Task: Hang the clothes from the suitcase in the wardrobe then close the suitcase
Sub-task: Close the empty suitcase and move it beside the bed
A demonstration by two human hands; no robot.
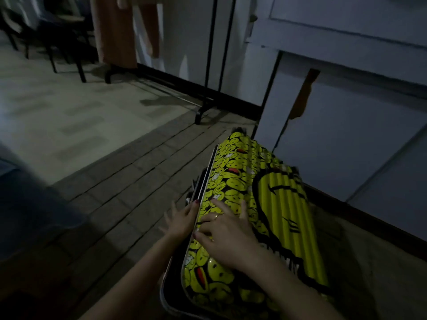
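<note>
Clothes (120, 31) hang on the rack (209, 65) at 11 o'clock. Suitcase (254, 204) at 5 o'clock: lid lowered, seam still gapped. Left hand (182, 219) flat at the seam, right hand (227, 236) spread, pressing the lid. Remaining: fasten.

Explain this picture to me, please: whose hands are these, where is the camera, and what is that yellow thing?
No machine here: a person wears one camera on the head, looking forward and down at their own bare hands. The yellow hard-shell suitcase printed with smiley faces lies on the grey tiled floor, its lid lowered but a dark gap still showing along the edge. The right hand presses flat on the lid with spread fingers. The left hand touches the suitcase's edge at the gap, fingers fairly straight. Neither hand holds anything. Behind stands a black metal clothes rack with an orange garment hanging from it, so the hanging looks done and the closing remains.
</note>
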